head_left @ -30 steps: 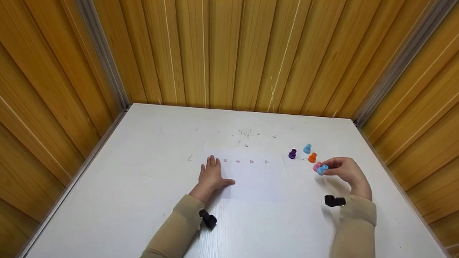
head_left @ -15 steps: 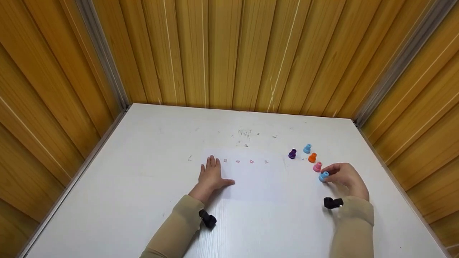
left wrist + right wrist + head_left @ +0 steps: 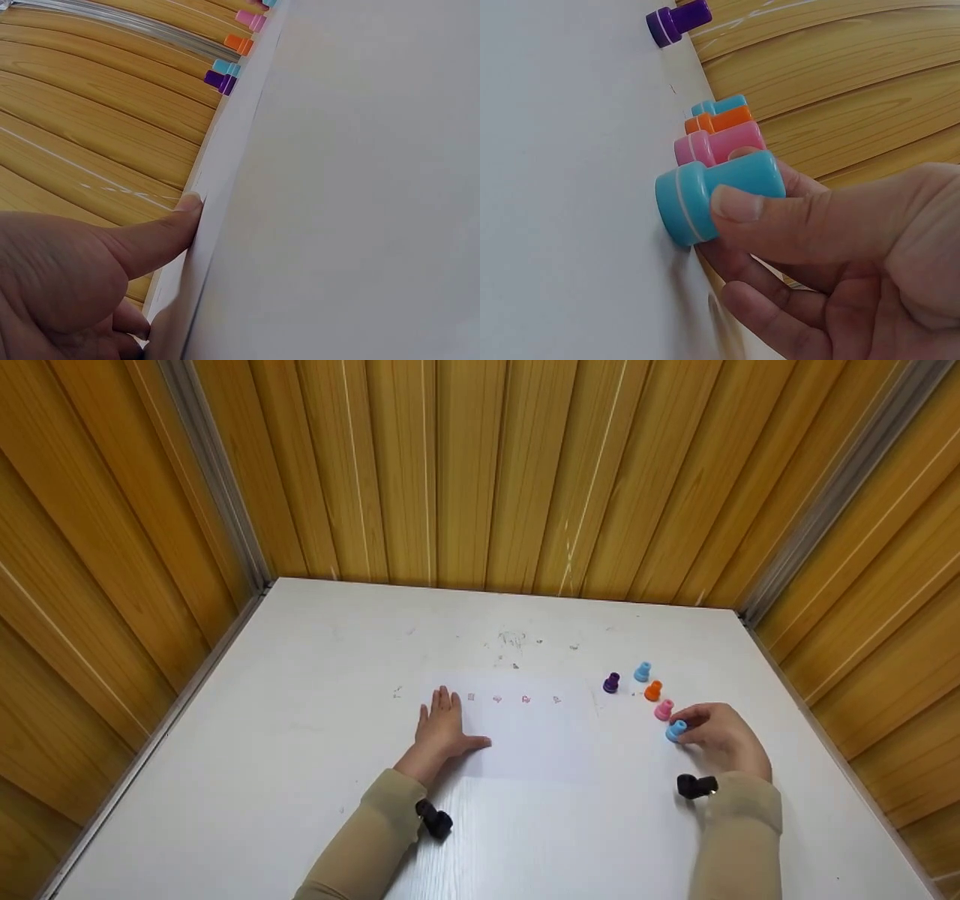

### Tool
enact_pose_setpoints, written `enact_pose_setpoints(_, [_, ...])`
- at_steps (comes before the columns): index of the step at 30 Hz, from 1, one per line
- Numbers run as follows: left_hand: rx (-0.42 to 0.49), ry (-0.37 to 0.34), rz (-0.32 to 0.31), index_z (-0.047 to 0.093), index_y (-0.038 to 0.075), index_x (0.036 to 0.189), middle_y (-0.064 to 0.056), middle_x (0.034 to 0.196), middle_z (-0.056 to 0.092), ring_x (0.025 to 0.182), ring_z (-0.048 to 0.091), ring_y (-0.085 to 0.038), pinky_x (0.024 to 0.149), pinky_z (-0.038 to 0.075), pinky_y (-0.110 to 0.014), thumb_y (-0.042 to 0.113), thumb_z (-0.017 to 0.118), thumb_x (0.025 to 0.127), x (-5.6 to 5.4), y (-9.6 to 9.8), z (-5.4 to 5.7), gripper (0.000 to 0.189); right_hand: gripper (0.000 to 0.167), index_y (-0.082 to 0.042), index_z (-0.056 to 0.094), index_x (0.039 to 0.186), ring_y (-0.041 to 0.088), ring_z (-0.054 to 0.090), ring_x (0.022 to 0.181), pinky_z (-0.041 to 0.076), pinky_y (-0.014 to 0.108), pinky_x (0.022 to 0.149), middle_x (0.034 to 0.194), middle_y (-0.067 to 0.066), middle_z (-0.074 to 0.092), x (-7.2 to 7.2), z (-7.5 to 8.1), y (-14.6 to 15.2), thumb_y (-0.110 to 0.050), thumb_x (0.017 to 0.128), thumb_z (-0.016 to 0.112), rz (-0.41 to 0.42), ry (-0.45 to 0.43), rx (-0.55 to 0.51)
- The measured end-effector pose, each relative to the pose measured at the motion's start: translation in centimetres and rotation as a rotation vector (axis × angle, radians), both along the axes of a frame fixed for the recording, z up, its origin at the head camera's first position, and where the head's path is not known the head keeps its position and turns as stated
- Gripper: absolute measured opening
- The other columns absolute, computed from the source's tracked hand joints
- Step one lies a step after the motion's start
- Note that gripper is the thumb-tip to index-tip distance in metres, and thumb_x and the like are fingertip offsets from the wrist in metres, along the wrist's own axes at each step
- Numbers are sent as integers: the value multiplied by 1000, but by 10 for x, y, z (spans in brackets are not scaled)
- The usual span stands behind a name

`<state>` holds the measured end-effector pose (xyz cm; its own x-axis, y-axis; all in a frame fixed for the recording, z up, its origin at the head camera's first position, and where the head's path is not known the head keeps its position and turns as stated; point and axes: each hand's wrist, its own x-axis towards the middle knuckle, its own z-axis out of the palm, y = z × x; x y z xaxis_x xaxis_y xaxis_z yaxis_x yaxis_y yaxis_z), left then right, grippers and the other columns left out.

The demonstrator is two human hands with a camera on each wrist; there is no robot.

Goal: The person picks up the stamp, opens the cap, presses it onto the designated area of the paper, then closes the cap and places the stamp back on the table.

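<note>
My right hand pinches a light blue toy stamp between thumb and fingers, its wide base down at the tabletop. Just beyond it stands a pink stamp, followed by an orange stamp and a second light blue stamp. A purple stamp is set off to the left of these. My left hand rests with straight, spread fingers on the left edge of a white sheet of paper. Several small red marks run in a row across the upper part of the sheet.
The white table has dark scuffs behind the paper. Wood-patterned walls close off the back and both sides. A small black camera sits on the left cuff, and another black camera on the right.
My right hand has brought the light blue stamp down and toward me, from in front of the pink stamp to the end of the row, and still pinches it. The left hand has stayed put.
</note>
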<state>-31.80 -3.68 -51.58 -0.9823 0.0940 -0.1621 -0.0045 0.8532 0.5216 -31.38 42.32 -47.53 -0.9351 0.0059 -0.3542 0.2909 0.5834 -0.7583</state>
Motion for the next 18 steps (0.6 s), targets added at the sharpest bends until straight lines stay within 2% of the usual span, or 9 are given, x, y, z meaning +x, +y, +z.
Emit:
enact_pose_setpoints(6, [-1,8,-1,25,-7,159,-26,171,13,162,9,-37,133,9,-53,50,86,81,1,0,-1,114,53,2,56,139,35,53,125,39,59,121,138,20,59,0,2,0,-7,91,77,-9,-12,-2])
enact_pose_setpoints(10, [2,9,-1,25,-7,159,-25,171,13,162,9,-37,133,8,-53,50,86,80,2,0,-1,114,54,2,55,141,41,53,127,38,61,121,140,26,58,-2,11,-1,-6,92,75,-1,1,74])
enact_pose_setpoints(14, [-4,2,-4,25,-6,160,-25,171,12,162,8,-37,133,8,-53,51,85,81,1,0,-1,115,53,2,54,144,44,54,129,38,62,120,143,29,57,-5,26,-7,-11,96,72,-14,72,143])
enact_pose_setpoints(18, [-21,-6,-10,24,-6,160,-25,171,12,162,8,-37,133,9,-53,52,84,81,0,0,0,115,54,-2,53,147,43,53,137,38,58,121,148,26,55,-8,37,-24,-21,100,69,-111,174,77])
